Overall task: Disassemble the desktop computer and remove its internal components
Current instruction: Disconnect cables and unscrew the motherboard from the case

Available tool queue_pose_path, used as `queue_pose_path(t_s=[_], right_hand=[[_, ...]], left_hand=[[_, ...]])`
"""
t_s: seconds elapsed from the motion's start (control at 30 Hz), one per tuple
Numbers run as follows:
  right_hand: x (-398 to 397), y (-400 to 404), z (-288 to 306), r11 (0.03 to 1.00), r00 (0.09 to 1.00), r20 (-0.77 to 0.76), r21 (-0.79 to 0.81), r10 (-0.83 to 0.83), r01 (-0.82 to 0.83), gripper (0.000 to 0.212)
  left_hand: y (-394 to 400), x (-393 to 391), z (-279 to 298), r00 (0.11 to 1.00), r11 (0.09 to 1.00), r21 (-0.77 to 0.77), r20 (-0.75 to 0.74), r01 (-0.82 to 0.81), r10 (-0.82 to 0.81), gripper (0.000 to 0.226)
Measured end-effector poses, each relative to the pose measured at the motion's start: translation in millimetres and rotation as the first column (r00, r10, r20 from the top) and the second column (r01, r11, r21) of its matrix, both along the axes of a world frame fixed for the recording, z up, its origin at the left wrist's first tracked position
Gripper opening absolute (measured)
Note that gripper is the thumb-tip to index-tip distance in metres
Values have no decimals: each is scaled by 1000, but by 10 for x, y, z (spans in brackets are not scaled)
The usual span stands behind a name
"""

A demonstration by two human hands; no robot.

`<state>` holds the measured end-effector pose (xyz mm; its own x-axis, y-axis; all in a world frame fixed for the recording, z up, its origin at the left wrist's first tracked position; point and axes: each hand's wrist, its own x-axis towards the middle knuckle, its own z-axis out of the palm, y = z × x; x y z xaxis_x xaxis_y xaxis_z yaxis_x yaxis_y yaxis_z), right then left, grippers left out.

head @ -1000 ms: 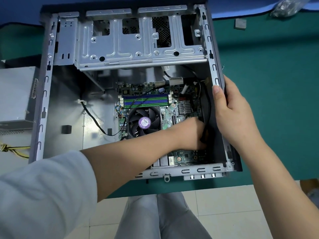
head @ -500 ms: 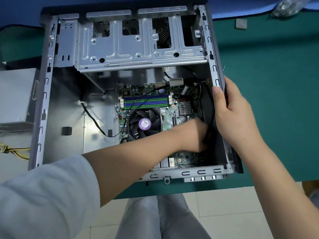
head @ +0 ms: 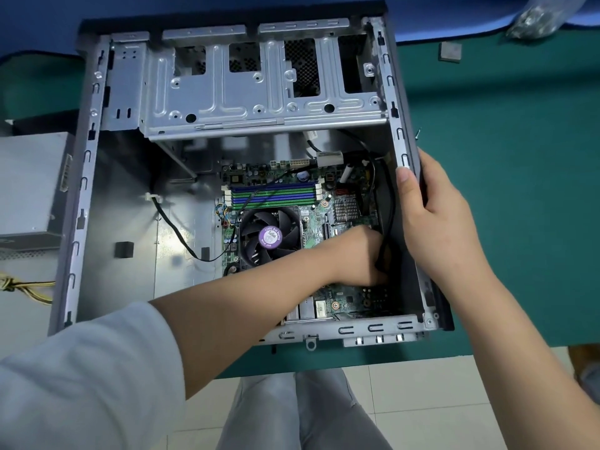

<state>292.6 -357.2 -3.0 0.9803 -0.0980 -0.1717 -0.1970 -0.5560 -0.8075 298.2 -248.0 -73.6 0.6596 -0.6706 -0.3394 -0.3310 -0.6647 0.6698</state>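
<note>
We see the grey boxy metal power supply unit (head: 31,186) at 9 o'clock, lying outside the case on the green-topped bench (head: 519,190), its yellow wire bundle (head: 26,289) trailing below it. Just right of it, the open grey steel desktop computer case (head: 78,203) lies on its side at centre. Its silver stamped drive cage (head: 259,92) sits at 12 o'clock. The green motherboard (head: 324,219) sits low in the case, with the black round CPU fan with purple sticker (head: 269,237) on it. Our left hand (head: 363,254) reaches in at 4 o'clock of the fan, fingers curled around a black cable (head: 391,206) by the case's right wall. Our right hand (head: 435,222) grips the case's right rim at 3 o'clock, thumb inside, fingers wrapped outside. A small grey square pad (head: 450,52) lies on the bench at 1 o'clock.
</note>
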Motion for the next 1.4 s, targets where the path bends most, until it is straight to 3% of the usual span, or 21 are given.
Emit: queue_pose_path(t_s=[0.2,0.4,0.57,0.67,0.9,1.03,1.2,1.4], right_hand=[[-3,-1,4,1000,1000,6,0,-11,11,40],[-1,-4,7,1000,1000,7,-5,-5,5,40],[-4,-6,-6,1000,1000,5,0,-3,3,41],[-4,-12,-7,1000,1000,8,3,-2,2,40],[3,-9,7,1000,1000,4,-1,15,-15,42],[3,-12,2,1000,1000,7,-10,5,-4,41],[-11,0,5,1000,1000,8,-3,-19,19,39],[-12,-1,13,1000,1000,11,-5,-30,30,38]], left_hand=[[19,-21,-55,983,984,-17,-64,-176,174,33],[-2,-26,-18,999,1000,-18,34,3,-3,47],[17,-21,-69,992,993,-27,-48,-117,116,27],[15,-7,-76,985,987,-1,-69,-158,157,29],[-56,-27,22,999,1000,22,39,8,-9,32],[-5,-10,-46,992,992,-19,-17,-126,126,43],[-5,-20,-85,963,970,-5,-126,-242,240,39],[-21,-8,-41,992,993,22,-46,-116,117,39]])
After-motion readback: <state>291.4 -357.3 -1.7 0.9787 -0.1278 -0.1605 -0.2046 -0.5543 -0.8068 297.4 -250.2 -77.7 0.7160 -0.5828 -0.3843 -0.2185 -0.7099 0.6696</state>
